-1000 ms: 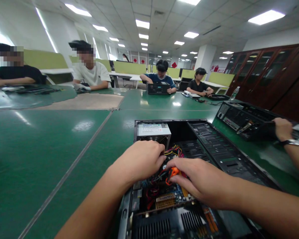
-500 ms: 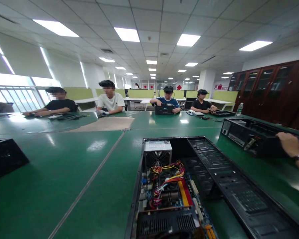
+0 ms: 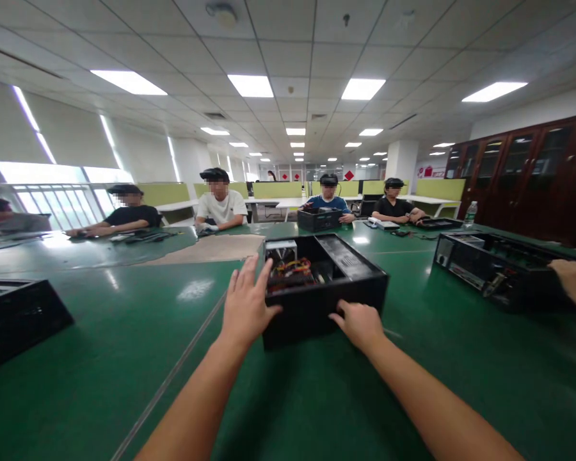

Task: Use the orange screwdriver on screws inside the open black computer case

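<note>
A black computer case (image 3: 317, 310) with its top side uncovered stands on the green table (image 3: 125, 358) in front of me. Inside it show a silver power supply (image 3: 283, 248) and red, yellow and orange wires (image 3: 295, 267). My left hand (image 3: 247, 301) lies against the case's near left corner, its fingers spread. At the front face, right of its middle, my right hand (image 3: 360, 320) touches the case with the thumb extended and the other fingers curled.
Another open case (image 3: 499, 272) stands at the right, with another person's hand (image 3: 573, 282) at its end. A black case (image 3: 24, 320) is at the left edge. Several people sit along the far side; a bottle (image 3: 471, 214) stands at the far right.
The case has moved away from me and turned, so its near face now shows. Both my hands have come into view at it. The camera view has tilted up slightly.
</note>
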Demonstrator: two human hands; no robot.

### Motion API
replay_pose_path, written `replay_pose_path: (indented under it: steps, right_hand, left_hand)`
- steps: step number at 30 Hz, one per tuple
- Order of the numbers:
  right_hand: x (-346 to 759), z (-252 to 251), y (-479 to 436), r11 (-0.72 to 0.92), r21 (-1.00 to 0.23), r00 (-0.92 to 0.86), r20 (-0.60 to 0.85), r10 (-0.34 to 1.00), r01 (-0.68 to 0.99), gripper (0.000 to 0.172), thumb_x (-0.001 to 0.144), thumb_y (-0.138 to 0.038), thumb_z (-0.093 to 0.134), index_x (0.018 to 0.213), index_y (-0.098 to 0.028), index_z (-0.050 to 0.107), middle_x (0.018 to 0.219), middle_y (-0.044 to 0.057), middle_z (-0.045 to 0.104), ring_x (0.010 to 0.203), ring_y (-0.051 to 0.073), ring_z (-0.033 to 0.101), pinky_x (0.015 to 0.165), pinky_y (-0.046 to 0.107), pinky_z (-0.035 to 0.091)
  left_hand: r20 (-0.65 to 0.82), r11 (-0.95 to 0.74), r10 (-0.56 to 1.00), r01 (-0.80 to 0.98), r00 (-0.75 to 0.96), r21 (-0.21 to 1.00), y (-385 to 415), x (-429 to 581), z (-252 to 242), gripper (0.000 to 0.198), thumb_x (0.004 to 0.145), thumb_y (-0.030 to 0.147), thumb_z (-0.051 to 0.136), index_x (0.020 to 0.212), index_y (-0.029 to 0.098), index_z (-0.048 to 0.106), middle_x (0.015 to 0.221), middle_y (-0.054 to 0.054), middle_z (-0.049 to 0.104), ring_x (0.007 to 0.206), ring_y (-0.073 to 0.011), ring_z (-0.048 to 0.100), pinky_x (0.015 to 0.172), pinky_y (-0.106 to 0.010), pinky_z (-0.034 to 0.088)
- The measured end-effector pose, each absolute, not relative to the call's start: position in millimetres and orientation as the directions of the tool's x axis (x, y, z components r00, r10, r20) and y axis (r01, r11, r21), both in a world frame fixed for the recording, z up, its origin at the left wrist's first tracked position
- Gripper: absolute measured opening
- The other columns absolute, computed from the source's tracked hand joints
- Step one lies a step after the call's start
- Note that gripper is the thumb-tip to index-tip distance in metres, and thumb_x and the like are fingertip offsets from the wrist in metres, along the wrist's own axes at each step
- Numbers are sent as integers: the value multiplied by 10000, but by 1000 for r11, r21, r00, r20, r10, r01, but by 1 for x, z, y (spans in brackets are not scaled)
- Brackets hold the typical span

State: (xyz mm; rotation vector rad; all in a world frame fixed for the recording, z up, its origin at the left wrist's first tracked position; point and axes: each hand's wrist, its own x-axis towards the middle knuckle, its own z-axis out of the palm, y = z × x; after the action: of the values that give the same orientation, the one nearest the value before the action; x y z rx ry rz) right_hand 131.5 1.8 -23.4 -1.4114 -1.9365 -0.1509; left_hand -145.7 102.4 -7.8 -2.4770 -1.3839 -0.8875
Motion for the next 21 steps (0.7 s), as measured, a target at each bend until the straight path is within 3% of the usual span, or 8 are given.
replay_pose_path:
  steps: [2,4,7,10,13,21]
  right_hand:
    - [78,-54,29,353,-307,-179,475,862,884,338,962,-366,632,1249,-192,590,1241,89,590,1080,226,613,890,397,551]
    - [37,-85,51,301,-293,-197,335,921,907,353,974,-366,615,1255,-155,584,1203,95,613,1024,216,635,870,410,564]
    - [12,-119,70,269,-249,-221,203,954,930,348,1000,-254,520,1303,-93,582,1222,180,644,1034,265,670,892,440,555]
    - [18,-131,76,285,-215,-248,183,951,934,437,976,-177,411,1369,-50,552,1310,241,601,1147,317,640,955,445,516]
    - [27,-132,77,277,-204,-242,181,953,939,463,972,-201,373,1373,-55,556,1281,231,623,1086,309,670,928,431,522]
    - [26,-142,84,270,-213,-234,179,956,939,495,955,-294,451,1385,-70,549,1347,203,591,1114,317,650,980,464,497]
  left_hand:
    - [624,-433,751,874,215,221,135,-132,-42,702,828,140,626,1483,229,390,1561,-123,384,1444,-312,362,1226,-491,251]
    - [549,-482,789,833,277,273,147,-119,-86,686,856,167,591,1497,137,351,1596,-164,300,1468,-287,320,1233,-413,258]
    - [363,-517,845,773,392,369,147,-105,-141,539,908,140,465,1444,110,416,1519,-167,423,1412,-234,421,1196,-363,330]
    - [336,-524,848,749,411,406,147,-99,-158,433,932,161,440,1358,130,509,1398,-142,546,1333,-223,505,1158,-358,377]
    - [331,-552,832,717,444,426,155,-100,-155,336,934,162,439,1221,147,613,1334,-125,591,1275,-227,543,1152,-379,379]
    - [329,-579,815,665,476,473,168,-103,-164,336,898,150,453,1186,164,624,1321,-101,574,1259,-212,539,1145,-374,401]
